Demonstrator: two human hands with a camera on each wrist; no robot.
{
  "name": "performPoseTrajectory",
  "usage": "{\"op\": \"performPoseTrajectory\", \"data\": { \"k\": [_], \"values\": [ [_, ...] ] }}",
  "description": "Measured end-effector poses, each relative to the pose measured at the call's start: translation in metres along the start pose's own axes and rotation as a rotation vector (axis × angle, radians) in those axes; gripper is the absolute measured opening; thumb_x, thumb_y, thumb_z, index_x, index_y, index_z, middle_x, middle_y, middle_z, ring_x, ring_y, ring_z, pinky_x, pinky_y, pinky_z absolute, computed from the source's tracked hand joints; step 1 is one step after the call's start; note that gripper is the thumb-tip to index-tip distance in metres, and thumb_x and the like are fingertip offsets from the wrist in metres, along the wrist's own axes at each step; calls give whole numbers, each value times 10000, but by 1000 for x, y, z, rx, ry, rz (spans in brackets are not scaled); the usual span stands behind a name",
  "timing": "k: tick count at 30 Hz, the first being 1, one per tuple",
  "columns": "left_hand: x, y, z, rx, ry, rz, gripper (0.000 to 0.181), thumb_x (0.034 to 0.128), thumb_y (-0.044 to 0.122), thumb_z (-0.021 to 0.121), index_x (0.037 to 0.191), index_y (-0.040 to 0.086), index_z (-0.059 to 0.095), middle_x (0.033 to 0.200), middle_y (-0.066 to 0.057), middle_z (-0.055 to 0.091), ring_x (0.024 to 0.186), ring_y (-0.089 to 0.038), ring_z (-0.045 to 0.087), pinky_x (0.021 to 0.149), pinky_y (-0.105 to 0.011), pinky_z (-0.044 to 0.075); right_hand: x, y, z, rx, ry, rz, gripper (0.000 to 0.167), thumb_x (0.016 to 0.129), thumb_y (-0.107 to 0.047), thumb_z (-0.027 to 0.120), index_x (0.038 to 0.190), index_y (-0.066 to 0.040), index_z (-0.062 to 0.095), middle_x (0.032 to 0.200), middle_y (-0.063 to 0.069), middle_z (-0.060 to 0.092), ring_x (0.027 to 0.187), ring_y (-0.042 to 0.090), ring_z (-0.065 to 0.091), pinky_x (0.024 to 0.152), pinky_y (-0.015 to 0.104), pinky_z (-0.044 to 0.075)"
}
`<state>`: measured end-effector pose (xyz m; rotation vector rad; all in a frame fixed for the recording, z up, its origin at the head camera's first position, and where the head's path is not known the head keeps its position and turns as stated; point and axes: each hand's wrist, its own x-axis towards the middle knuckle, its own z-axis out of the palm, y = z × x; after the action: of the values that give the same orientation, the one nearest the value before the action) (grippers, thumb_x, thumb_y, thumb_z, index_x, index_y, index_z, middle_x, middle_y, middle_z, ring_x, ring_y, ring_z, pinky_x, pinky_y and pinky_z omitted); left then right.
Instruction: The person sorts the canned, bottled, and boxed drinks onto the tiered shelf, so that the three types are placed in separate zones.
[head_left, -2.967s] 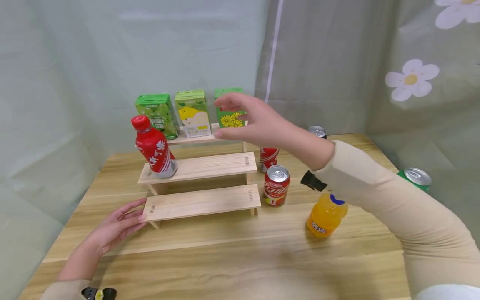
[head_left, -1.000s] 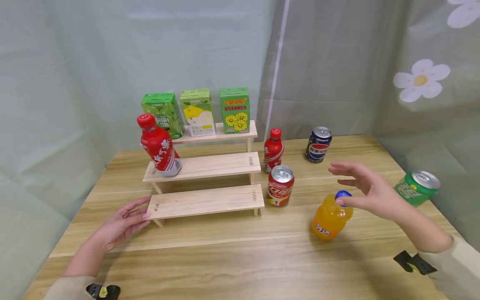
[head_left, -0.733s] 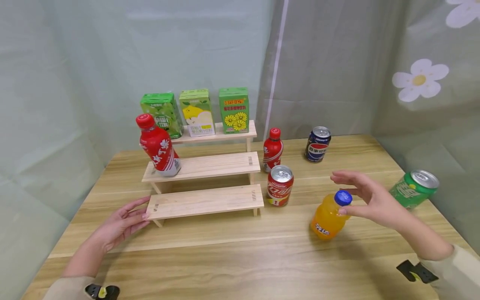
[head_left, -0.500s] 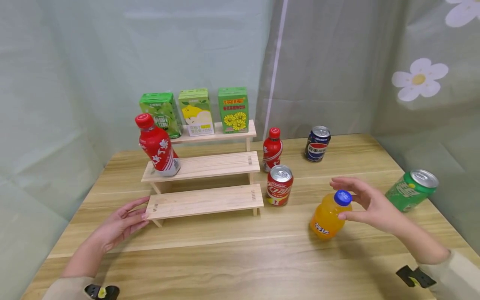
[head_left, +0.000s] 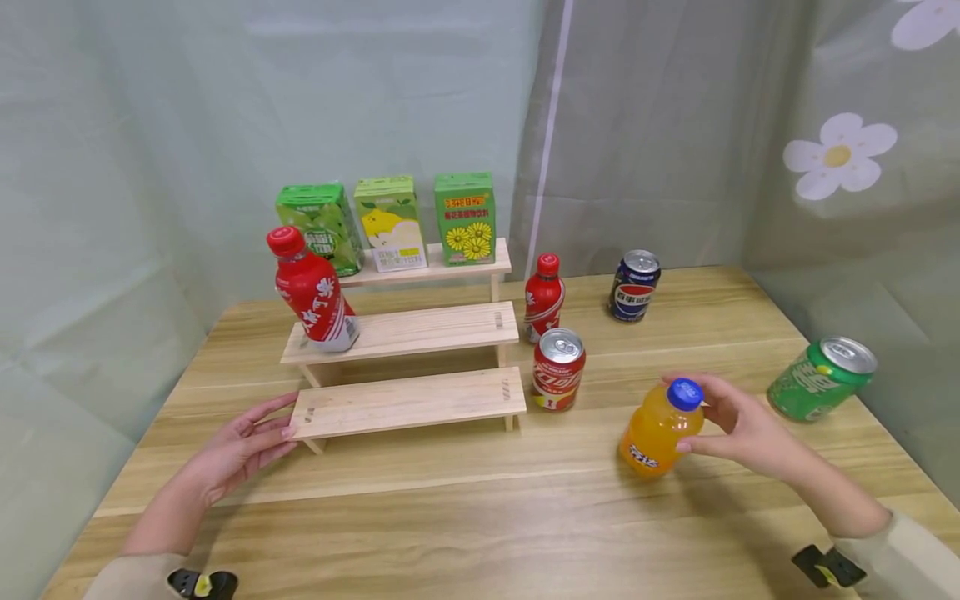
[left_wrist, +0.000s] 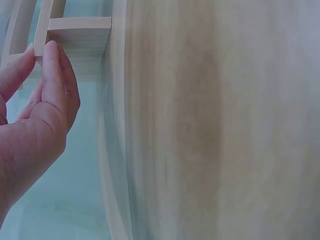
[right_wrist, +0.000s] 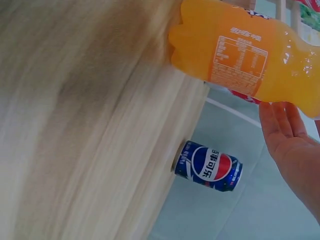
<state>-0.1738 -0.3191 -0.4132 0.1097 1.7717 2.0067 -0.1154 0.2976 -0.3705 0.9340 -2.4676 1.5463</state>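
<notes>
My left hand (head_left: 240, 454) pinches the left end of the lowest step of a wooden tiered shelf (head_left: 408, 404); in the left wrist view the thumb and fingers (left_wrist: 51, 75) lie on either side of the board. On the right, a bottle of orange soda (head_left: 651, 437) with a blue cap stands upright on the table. My right hand (head_left: 750, 425) is around its upper part, thumb on the near side, the other fingers partly hidden behind it. In the right wrist view those fingers (right_wrist: 282, 120) look fairly straight beside the bottle; whether they press on it I cannot tell.
A red bottle (head_left: 315, 292) stands on the middle step. Green cartons (head_left: 468, 221) line the top step. Right of the shelf are a smaller red bottle (head_left: 543, 300), a red can (head_left: 558, 375) and a blue can (head_left: 633, 287). A green can (head_left: 817, 383) stands beyond my right hand.
My right hand has come from the cartons on the top step to the orange soda bottle, then lowered from cap height to around its upper part. The left hand stays on the shelf.
</notes>
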Motion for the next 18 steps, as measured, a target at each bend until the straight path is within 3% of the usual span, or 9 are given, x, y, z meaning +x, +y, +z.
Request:
{"op": "performPoseTrajectory", "data": {
  "k": [8, 15, 18],
  "values": [
    [-2, 1, 1, 5, 22, -11, 421, 958, 28, 528, 1196, 372, 569, 1093, 125, 630, 1006, -61, 638, 897, -244, 549, -5, 4, 0, 48, 19, 13, 709, 711, 208, 688, 1344, -8, 454, 1315, -175, 532, 1112, -36, 545, 921, 68, 452],
    [-2, 2, 0, 13, 36, -28, 419, 959, 43, 534, 1225, 366, 546, 1088, 129, 622, 1008, -61, 636, 904, -247, 546, -8, 3, 2, 36, 65, 75, 635, 716, 184, 702, 1292, 81, 457, 1260, -217, 554, 1082, -57, 556, 906, 58, 457],
    [-1, 1, 1, 18, 30, -21, 421, 960, 39, 530, 1234, 359, 537, 1093, 129, 621, 1012, -60, 634, 907, -247, 545, -9, 3, 3, 4, 95, 97, 635, 705, 170, 722, 1283, 56, 486, 1248, -238, 557, 1072, -71, 558, 897, 51, 455]
  ]
}}
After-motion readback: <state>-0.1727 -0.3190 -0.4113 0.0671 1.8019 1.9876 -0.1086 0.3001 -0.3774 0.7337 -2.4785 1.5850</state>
